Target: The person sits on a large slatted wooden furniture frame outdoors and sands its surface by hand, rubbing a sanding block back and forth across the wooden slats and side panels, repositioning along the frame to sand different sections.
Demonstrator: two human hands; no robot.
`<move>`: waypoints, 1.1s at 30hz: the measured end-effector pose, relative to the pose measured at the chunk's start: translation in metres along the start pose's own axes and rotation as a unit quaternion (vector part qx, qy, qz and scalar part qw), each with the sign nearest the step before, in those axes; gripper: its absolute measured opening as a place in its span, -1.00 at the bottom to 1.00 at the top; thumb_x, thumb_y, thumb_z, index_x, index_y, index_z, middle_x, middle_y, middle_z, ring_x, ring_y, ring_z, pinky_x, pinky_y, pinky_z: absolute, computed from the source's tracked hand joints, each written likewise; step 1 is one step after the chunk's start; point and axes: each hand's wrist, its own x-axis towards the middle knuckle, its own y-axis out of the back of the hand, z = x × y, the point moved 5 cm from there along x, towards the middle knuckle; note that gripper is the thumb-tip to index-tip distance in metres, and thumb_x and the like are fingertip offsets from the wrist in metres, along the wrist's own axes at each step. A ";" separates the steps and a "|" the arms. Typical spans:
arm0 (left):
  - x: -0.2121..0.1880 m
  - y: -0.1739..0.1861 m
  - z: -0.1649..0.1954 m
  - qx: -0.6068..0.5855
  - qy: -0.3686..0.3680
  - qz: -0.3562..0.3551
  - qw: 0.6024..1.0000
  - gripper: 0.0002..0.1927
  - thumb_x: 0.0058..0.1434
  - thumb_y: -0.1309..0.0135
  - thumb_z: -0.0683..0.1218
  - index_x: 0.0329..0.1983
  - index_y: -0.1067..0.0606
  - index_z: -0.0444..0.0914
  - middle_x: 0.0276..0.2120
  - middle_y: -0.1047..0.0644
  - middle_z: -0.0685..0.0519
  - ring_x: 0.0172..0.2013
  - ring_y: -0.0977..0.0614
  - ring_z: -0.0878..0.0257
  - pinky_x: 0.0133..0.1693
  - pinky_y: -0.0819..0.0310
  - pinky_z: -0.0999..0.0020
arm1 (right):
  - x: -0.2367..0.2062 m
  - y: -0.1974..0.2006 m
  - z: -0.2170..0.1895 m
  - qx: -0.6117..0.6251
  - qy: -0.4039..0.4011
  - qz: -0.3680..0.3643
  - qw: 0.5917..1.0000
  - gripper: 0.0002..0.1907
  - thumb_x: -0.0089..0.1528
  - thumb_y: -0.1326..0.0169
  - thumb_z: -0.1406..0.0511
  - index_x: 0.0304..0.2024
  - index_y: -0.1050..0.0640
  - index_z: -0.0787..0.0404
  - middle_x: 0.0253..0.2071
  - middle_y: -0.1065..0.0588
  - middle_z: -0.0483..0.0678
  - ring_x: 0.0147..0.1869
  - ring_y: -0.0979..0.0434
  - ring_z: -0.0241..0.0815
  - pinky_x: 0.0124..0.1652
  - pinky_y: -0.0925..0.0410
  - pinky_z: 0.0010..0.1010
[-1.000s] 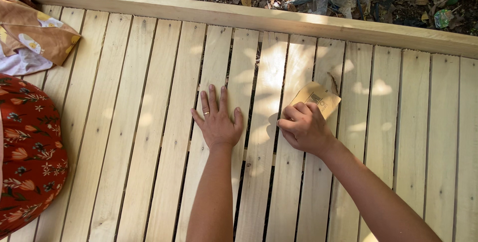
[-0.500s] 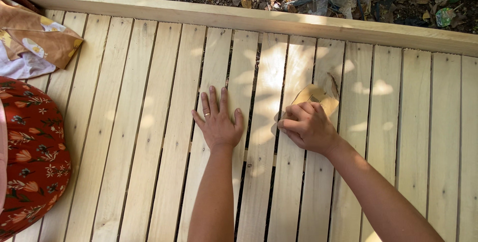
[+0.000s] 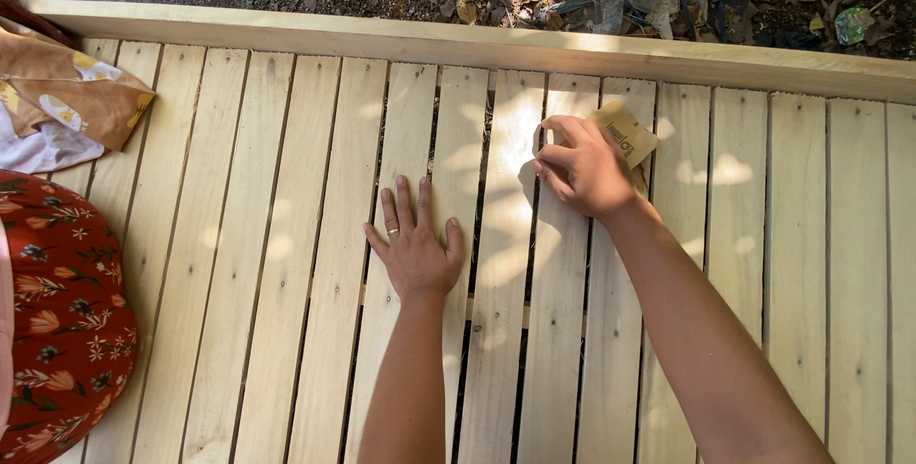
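Pale wooden slatted platform (image 3: 286, 235) with one raised rail (image 3: 382, 40) along its far edge, leaf litter beyond. Two hands: left hand (image 3: 415, 249) flat, fingers spread on the slats; right hand (image 3: 582, 170) curled, pressing one folded sandpaper sheet (image 3: 625, 135) near the rail. One floral cushion (image 3: 57, 311) at left.
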 end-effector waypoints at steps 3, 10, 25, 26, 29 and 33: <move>-0.001 0.001 0.000 0.001 -0.001 -0.001 1.000 -0.24 0.28 0.31 0.25 0.57 0.06 0.13 0.56 0.13 0.15 0.52 0.17 0.14 0.39 0.45 -0.25 | -0.008 0.003 0.001 0.038 0.008 0.002 0.999 -0.89 0.20 -0.23 0.24 -0.24 -0.67 0.06 0.17 -0.49 -0.04 0.21 -0.47 0.01 0.16 -0.35 -0.14; -0.001 0.004 0.002 -0.015 0.003 -0.005 1.000 -0.24 0.27 0.29 0.25 0.57 0.04 0.13 0.56 0.13 0.16 0.52 0.16 0.13 0.39 0.45 -0.25 | -0.038 0.017 -0.007 -0.054 0.045 -0.025 0.997 -0.43 0.06 -0.28 0.14 0.16 -0.57 -0.09 0.34 -0.39 -0.04 0.43 -0.35 0.07 0.36 -0.18 0.01; 0.002 0.002 0.001 -0.002 0.000 -0.002 1.000 -0.24 0.27 0.30 0.25 0.56 0.05 0.13 0.55 0.14 0.16 0.52 0.17 0.15 0.39 0.46 -0.24 | -0.062 0.006 -0.012 -0.156 0.067 -0.060 0.984 -0.57 0.28 -0.10 0.23 0.23 -0.54 -0.05 0.36 -0.40 -0.24 0.49 -0.35 -0.12 0.38 -0.25 -0.11; 0.001 0.003 0.001 -0.002 0.001 -0.003 1.000 -0.24 0.28 0.30 0.25 0.56 0.06 0.14 0.56 0.14 0.16 0.52 0.17 0.15 0.39 0.46 -0.24 | -0.071 0.006 -0.019 -0.158 0.066 -0.054 0.984 -0.56 0.29 -0.09 0.24 0.24 -0.52 0.04 0.37 -0.40 -0.20 0.48 -0.34 -0.10 0.37 -0.25 -0.11; 0.000 0.003 0.001 -0.005 0.002 -0.004 1.000 -0.24 0.28 0.29 0.25 0.56 0.06 0.14 0.56 0.14 0.17 0.52 0.17 0.15 0.39 0.45 -0.25 | -0.119 0.002 -0.048 -0.172 0.030 -0.041 0.984 -0.52 0.30 -0.03 0.25 0.28 -0.49 0.22 0.41 -0.36 -0.08 0.49 -0.30 -0.08 0.34 -0.24 -0.08; 0.000 0.005 0.002 -0.012 0.001 -0.003 1.000 -0.23 0.28 0.27 0.24 0.57 0.06 0.14 0.57 0.14 0.16 0.52 0.16 0.14 0.40 0.45 -0.26 | -0.193 -0.005 -0.090 -0.200 -0.062 -0.092 0.973 -0.46 0.28 0.02 0.20 0.31 -0.40 0.20 0.45 -0.27 -0.04 0.55 -0.18 -0.09 0.37 -0.12 0.09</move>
